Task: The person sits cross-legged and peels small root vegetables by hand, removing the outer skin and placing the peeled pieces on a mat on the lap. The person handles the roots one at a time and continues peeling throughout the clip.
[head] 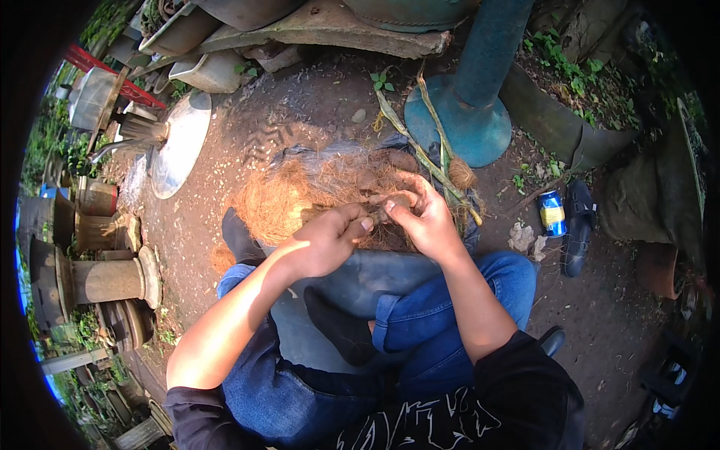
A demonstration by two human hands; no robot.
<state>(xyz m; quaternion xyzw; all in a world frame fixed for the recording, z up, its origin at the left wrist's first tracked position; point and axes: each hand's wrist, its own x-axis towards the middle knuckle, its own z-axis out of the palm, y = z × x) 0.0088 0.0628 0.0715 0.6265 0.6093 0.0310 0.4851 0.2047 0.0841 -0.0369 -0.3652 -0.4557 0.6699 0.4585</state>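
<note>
My left hand [332, 239] and my right hand [419, 214] are close together in front of me, both gripping a small brownish clump of fibrous material [382, 216]; what it is exactly I cannot tell. Beneath and beyond them lies a heap of orange-brown coconut fibre [275, 197], spread on a dark plastic sheet [332, 149]. Several round brown clumps [374, 177] rest in the heap. A fibre-wrapped ball [461, 172] with long dry leaves [416, 147] lies just beyond my right hand.
A teal metal post base [458, 121] stands ahead to the right. A drink can [552, 214] and a black sandal [577, 228] are at the right. A round pale disc [183, 146] and stone pots [112, 281] stand left. A thick plank [337, 28] holding pots crosses the far side.
</note>
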